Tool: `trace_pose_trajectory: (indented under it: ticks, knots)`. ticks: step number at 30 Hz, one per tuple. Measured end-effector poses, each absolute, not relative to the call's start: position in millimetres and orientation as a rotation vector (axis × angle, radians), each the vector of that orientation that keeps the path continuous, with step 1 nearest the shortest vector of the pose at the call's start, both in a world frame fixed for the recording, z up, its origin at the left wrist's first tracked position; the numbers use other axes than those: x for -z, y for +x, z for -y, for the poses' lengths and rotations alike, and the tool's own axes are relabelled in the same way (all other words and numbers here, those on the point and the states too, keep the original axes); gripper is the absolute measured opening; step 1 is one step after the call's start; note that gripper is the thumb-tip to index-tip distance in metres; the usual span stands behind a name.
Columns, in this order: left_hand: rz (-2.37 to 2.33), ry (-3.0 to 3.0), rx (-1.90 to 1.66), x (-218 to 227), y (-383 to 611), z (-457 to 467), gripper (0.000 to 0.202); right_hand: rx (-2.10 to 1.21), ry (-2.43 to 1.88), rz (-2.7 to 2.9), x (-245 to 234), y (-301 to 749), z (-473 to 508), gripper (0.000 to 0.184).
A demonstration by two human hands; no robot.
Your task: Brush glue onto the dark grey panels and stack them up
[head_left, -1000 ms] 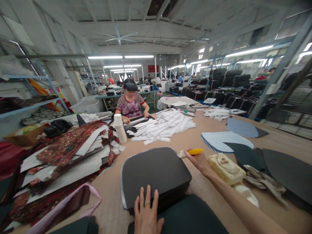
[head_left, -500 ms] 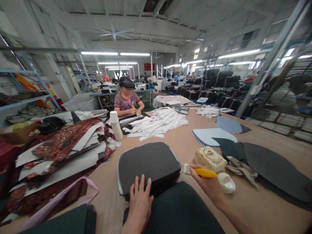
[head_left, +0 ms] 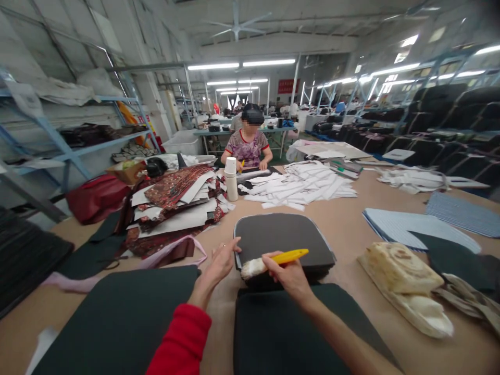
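My right hand [head_left: 287, 276] grips a yellow-handled brush [head_left: 273, 260], its pale bristles over the near edge of a stack of dark grey panels [head_left: 285, 237]. My left hand [head_left: 222, 260], a ring on one finger, hovers by the stack's left edge with its fingers spread and holds nothing. A red sleeve covers my left forearm. Two more dark panels lie close to me, one under my right arm [head_left: 281, 333] and one on the left [head_left: 117, 317].
A person in a striped shirt [head_left: 249, 146] works at the table's far end. White strips [head_left: 300, 185], a white bottle [head_left: 232, 179], patterned red fabric pieces [head_left: 175, 198], striped panels [head_left: 406, 226] and a stained glue block [head_left: 398, 268] lie about. Shelving stands at the left.
My view has swung to the left. My right hand brought the brush from the right of the stack onto its near edge. My left hand lifted off the stack's top to its left side.
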State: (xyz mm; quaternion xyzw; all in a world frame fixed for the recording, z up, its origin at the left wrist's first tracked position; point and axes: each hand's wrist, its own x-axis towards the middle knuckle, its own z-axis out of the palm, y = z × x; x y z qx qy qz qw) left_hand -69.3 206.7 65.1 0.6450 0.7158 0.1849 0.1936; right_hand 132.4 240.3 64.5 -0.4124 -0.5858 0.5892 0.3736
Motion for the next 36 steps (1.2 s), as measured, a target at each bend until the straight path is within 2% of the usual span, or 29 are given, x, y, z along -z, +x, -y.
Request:
trace_pose_trajectory:
  ticks: [3,8,14,19,30,36]
  knots:
    - [-1.996,1.808,-0.499,-67.8,-64.7,-205.3,0.062,-1.526,-1.031,1.547,-60.4,121.5,-239.0,0.038]
    - [-2.016,1.798,-0.465,-72.3,-62.4,-203.9,0.063,-1.333,-1.115,1.615,-64.4,138.9,-245.4,0.031]
    - [-2.045,1.817,-0.417,-69.8,-61.2,-207.5,0.059,-1.47,-0.983,1.661,-64.8,123.2,-249.4,0.026]
    - [-2.074,1.826,-0.374,-70.0,-60.1,-209.2,0.063,-1.394,-1.004,1.658,-59.1,141.8,-260.1,0.022]
    - [-2.156,1.852,-0.296,-66.8,-55.8,-214.6,0.063,-1.043,-1.319,1.725,-56.5,261.4,-298.3,0.031]
    - [-2.158,1.931,-0.215,-83.3,-28.2,-215.8,0.061,-0.957,-1.48,1.732,-60.4,320.2,-318.8,0.039]
